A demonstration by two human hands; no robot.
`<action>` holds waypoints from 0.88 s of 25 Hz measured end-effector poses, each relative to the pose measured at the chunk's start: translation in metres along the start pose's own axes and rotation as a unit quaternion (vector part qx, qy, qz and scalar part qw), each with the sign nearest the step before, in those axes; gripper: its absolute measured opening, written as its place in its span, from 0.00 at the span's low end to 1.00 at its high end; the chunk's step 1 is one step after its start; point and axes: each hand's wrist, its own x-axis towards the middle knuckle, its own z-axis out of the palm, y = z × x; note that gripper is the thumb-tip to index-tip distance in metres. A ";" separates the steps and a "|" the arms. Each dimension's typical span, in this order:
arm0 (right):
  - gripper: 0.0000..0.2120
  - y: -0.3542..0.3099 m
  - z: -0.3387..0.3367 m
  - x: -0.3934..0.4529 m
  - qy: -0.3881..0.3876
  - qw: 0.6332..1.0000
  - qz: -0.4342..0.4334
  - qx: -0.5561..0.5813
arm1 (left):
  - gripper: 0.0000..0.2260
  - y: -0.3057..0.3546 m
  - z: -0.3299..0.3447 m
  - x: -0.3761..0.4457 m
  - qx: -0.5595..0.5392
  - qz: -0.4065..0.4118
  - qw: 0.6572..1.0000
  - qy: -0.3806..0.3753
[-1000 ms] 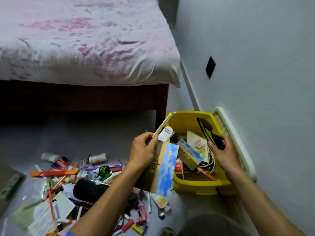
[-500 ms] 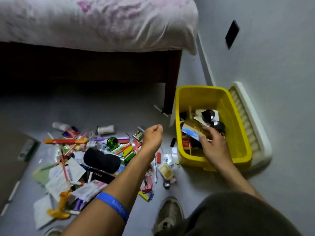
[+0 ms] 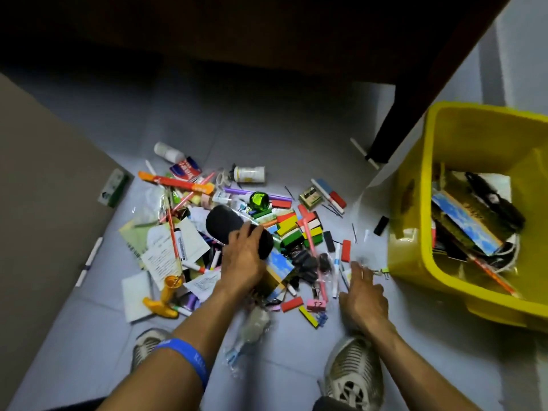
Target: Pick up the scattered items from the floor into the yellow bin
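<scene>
Nearby, yellow bin (image 3: 415,256), cluttered inside.

Both forearms were bare, with no sleeve reaching into view. A smooth blue rubber wristband (image 3: 189,358) circled the left forearm, carrying pale lettering too blurred to read. The left hand (image 3: 241,259) and the right hand (image 3: 363,298) wore no gloves, rings or watch that could be seen. On the feet were two worn, greyish-white mesh sneakers: the left shoe (image 3: 146,347) showed only its rounded toe, while the right shoe (image 3: 353,372) showed a ribbed upper and white laces. A dark trouser edge (image 3: 329,404) sat at the bottom of the view.
</scene>
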 end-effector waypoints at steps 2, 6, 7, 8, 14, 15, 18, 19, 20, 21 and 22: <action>0.29 0.001 0.025 0.005 0.008 1.000 -0.006 0.013 | 0.38 -0.025 0.009 0.009 0.122 0.037 0.990 -0.059; 0.15 -0.014 0.044 0.007 0.047 0.979 -0.064 0.189 | 0.42 -0.047 0.015 0.040 0.229 0.082 0.966 -0.086; 0.12 -0.021 0.042 0.010 0.053 0.970 -0.076 0.227 | 0.39 -0.049 0.013 0.048 0.241 0.093 0.962 -0.082; 0.11 -0.028 0.037 0.012 0.054 0.962 -0.085 0.254 | 0.34 -0.051 0.009 0.055 0.262 0.108 0.956 -0.072; 0.30 -0.064 0.027 0.029 -0.004 0.974 -0.226 0.014 | 0.13 -0.064 -0.006 0.051 0.218 0.131 0.966 0.033; 0.29 -0.069 0.027 0.032 -0.014 0.974 -0.227 -0.018 | 0.12 -0.066 -0.013 0.049 0.189 0.126 0.973 0.045; 0.24 -0.082 0.029 0.037 0.025 0.974 -0.207 -0.091 | 0.07 -0.073 -0.037 0.043 0.085 0.110 0.989 0.052; 0.23 -0.085 0.031 0.037 0.035 0.972 -0.202 -0.113 | 0.07 -0.073 -0.044 0.040 0.044 0.098 0.992 0.059; 0.21 -0.086 0.034 0.036 0.038 0.973 -0.197 -0.118 | 0.08 -0.073 -0.050 0.037 0.001 0.084 0.994 0.075; 0.19 -0.086 0.036 0.034 0.035 0.977 -0.188 -0.100 | 0.08 -0.072 -0.054 0.034 -0.047 0.063 0.992 0.094; 0.18 -0.085 0.036 0.033 0.026 0.983 -0.171 -0.058 | 0.07 -0.070 -0.057 0.032 -0.104 0.035 0.988 0.109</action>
